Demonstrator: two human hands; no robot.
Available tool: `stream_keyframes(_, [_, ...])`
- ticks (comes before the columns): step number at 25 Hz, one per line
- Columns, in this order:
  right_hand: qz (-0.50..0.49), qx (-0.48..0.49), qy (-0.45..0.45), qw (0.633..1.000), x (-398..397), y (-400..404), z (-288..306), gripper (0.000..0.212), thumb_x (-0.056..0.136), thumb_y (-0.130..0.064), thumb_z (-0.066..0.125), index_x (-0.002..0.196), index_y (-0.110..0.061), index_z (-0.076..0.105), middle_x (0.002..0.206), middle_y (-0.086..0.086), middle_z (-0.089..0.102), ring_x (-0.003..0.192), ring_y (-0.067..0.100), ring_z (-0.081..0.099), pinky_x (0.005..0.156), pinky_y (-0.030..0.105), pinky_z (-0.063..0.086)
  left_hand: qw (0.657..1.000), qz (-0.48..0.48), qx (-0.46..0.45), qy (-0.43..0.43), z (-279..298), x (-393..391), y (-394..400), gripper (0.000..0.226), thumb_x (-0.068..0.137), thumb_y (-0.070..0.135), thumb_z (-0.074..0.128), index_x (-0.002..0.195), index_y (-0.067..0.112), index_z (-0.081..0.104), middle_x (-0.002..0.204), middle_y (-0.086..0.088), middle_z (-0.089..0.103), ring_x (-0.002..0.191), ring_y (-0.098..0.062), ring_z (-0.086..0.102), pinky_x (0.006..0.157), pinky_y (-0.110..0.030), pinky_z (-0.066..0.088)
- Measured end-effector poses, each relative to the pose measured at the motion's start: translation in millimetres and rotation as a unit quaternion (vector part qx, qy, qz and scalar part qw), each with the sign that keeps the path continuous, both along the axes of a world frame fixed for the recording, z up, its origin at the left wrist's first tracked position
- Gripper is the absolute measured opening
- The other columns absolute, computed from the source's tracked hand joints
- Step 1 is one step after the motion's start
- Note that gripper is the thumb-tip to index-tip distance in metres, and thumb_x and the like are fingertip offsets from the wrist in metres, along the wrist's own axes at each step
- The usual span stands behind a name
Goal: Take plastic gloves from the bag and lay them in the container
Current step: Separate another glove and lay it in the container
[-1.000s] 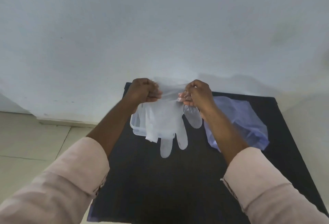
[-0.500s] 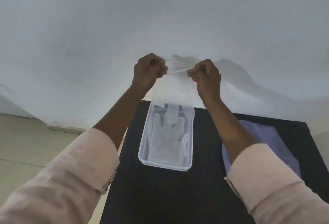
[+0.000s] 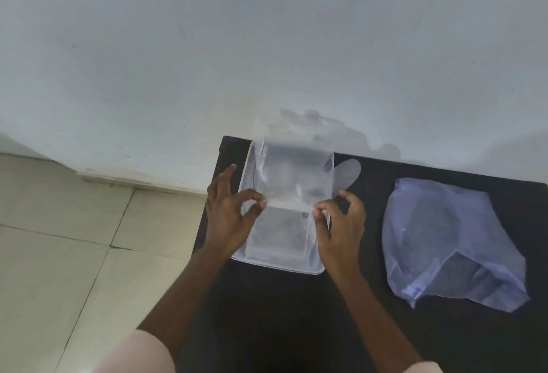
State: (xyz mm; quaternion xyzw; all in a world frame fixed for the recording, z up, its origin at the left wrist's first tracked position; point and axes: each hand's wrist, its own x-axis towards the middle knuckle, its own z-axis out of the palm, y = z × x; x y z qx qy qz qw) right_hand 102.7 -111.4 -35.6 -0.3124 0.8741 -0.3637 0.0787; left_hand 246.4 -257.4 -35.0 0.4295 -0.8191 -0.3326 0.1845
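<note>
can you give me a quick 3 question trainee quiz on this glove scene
1. True or false: the bag lies on the black table to the right of the container.
2. What do the left hand and right hand pinch? A) glove B) bag C) lid
3. Which part of the glove hangs over the container's right rim?

Key: 1 true; 2 A; 3 the thumb.

A plain pale grey-white wall (image 3: 267, 40) fills the upper view, meeting a beige tiled floor (image 3: 59, 254) at left; a black table (image 3: 296, 313) stands against the wall
</note>
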Motion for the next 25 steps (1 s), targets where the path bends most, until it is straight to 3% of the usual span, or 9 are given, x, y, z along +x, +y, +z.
stream_keyframes(3, [-0.019,0.093,-0.028,0.995,9,3,-11,0.006,0.087,-0.019,0.065,0.087,-0.017,0.070,0.138,0.018,0.045,0.130,0.036,0.039,0.099,0.050,0.036,0.995,0.022,0.029,-0.097,-10,1,14,0.013,0.083,0.040,0.069,0.088,0.031,0.077,0.163,-0.007,0.019,0.149,-0.033,0.010,0.115,-0.058,0.019])
stream_keyframes(6, [-0.018,0.122,-0.056,0.991,12,4,-13,0.004,0.087,-0.019,0.066,0.088,-0.018,0.070,0.143,0.016,0.039,0.134,0.035,0.034,0.100,0.051,0.037,0.988,0.032,0.055,-0.142,-14,0,19,0.013,0.085,0.040,0.068,0.091,0.031,0.076,0.165,-0.003,0.010,0.151,-0.029,0.002,0.117,-0.056,0.011])
stream_keyframes(17, [0.036,0.245,-0.027,0.968,16,9,-8,0.012,0.088,-0.031,0.064,0.093,-0.025,0.072,0.150,0.009,0.037,0.140,0.029,0.029,0.106,0.049,0.035,0.969,-0.057,0.014,-0.241,-9,9,14,0.018,0.086,0.043,0.065,0.091,0.030,0.077,0.165,-0.002,0.010,0.150,-0.029,0.007,0.119,-0.054,0.018])
stream_keyframes(22, [0.125,0.355,-0.063,0.924,6,13,9,0.030,0.078,-0.052,0.066,0.103,-0.035,0.069,0.159,0.003,0.022,0.148,0.029,0.013,0.114,0.054,0.022,0.943,-0.127,0.011,-0.307,0,14,4,0.042,0.075,0.065,0.063,0.100,0.034,0.073,0.165,-0.002,0.007,0.150,-0.028,0.007,0.119,-0.054,0.018])
stream_keyframes(25, [0.160,0.418,-0.117,0.887,3,12,39,0.049,0.077,-0.058,0.065,0.121,-0.039,0.060,0.160,0.005,0.020,0.147,0.030,0.017,0.114,0.056,0.022,0.926,-0.143,0.012,-0.348,3,16,2,0.050,0.076,0.067,0.059,0.113,0.035,0.067,0.165,-0.005,0.000,0.150,-0.031,0.004,0.118,-0.057,0.017])
